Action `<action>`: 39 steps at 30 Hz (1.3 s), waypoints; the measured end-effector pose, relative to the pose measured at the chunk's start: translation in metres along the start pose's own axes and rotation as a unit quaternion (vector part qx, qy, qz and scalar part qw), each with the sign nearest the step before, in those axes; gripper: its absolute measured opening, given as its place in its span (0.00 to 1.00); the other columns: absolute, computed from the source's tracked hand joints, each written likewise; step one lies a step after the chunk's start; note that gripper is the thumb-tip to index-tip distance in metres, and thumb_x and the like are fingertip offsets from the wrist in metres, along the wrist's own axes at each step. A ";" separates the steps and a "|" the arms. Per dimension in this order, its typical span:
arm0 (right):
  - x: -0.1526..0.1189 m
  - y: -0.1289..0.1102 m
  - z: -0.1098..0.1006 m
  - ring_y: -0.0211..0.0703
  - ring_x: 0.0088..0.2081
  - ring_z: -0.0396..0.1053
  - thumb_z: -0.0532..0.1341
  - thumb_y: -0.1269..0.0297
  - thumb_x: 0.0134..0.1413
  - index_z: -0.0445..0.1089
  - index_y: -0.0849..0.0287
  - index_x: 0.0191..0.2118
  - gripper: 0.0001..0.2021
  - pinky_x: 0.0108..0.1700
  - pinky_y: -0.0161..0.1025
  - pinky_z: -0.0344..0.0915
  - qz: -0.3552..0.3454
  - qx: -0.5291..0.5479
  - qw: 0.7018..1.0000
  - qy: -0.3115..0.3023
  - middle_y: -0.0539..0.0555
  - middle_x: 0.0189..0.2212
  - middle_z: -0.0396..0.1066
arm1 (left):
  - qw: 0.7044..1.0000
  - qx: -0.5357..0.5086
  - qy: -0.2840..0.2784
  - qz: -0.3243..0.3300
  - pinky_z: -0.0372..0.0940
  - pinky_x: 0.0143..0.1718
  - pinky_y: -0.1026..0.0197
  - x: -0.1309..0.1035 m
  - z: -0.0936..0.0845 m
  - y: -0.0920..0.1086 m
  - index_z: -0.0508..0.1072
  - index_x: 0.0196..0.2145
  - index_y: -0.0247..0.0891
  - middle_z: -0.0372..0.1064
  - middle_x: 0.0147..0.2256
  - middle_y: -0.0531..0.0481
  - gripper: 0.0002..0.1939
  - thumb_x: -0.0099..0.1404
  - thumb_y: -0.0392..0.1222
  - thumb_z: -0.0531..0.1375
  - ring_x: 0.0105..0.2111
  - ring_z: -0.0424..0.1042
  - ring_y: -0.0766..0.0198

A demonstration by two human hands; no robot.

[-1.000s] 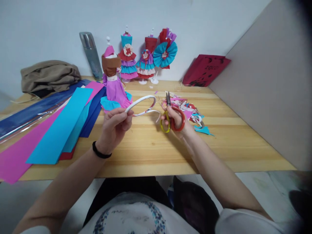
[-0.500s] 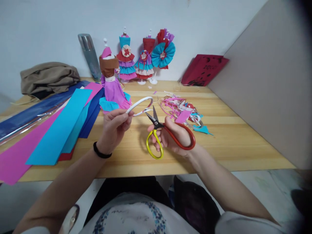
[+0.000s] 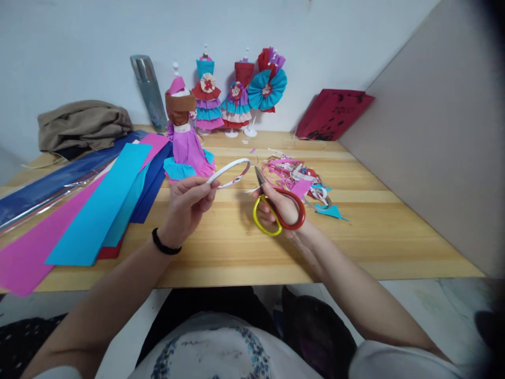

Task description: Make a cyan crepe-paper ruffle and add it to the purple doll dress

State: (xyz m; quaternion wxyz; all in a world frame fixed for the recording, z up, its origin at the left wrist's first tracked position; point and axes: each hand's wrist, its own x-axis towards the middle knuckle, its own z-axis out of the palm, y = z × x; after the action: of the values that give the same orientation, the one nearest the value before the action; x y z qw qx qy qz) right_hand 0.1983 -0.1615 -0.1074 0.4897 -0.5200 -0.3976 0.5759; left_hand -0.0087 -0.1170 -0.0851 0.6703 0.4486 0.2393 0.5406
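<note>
My left hand, with a black band at the wrist, pinches one end of a thin white looped strip above the wooden table. The strip curves to the right, its inner side partly reddish. My right hand is wrapped round scissors with one red and one yellow handle. Their dark blades look closed, point up and left, and are apart from the loop. A small whitish sliver shows by the fingertips of my right hand; whether they hold it is unclear.
Coloured paper sheets lie at the left. Dress forms in paper ruffles, a bottle and brown cloth stand or lie behind. Paper scraps and a red bag are at the right.
The scissors have closed and moved right, away from the white loop, with my right hand. My left hand still holds the loop nearly in place.
</note>
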 end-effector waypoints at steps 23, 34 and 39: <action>-0.007 -0.019 0.014 0.60 0.42 0.77 0.65 0.53 0.55 0.68 0.61 0.47 0.19 0.34 0.40 0.60 -0.013 -0.725 0.679 -0.116 0.64 0.42 0.79 | 0.767 0.535 -0.222 0.275 0.56 0.24 0.68 -0.026 -0.042 -0.002 0.76 0.30 0.35 0.68 0.23 0.52 0.07 0.59 0.29 0.58 0.21 0.64 0.71; 0.003 -0.013 0.003 0.64 0.41 0.77 0.58 0.49 0.61 0.68 0.66 0.48 0.23 0.35 0.44 0.62 0.006 -0.761 0.648 -0.015 0.70 0.40 0.78 | 0.765 0.536 -0.250 0.256 0.58 0.24 0.67 -0.030 -0.052 -0.001 0.77 0.31 0.37 0.72 0.24 0.51 0.09 0.60 0.30 0.57 0.22 0.67 0.68; 0.014 -0.024 -0.014 0.49 0.35 0.76 0.64 0.61 0.52 0.73 0.59 0.44 0.14 0.31 0.37 0.61 0.011 -0.693 0.715 -0.095 0.59 0.36 0.79 | 0.742 0.566 -0.291 0.210 0.55 0.25 0.65 -0.023 -0.057 -0.007 0.75 0.28 0.36 0.70 0.24 0.51 0.10 0.59 0.29 0.54 0.22 0.65 0.67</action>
State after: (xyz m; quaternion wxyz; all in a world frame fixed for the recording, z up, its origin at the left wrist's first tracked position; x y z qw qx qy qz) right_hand 0.2165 -0.1439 -0.0892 -0.0544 -0.6608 -0.7240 0.1905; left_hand -0.0577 -0.1190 -0.1228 0.1998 0.9198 0.1945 0.2760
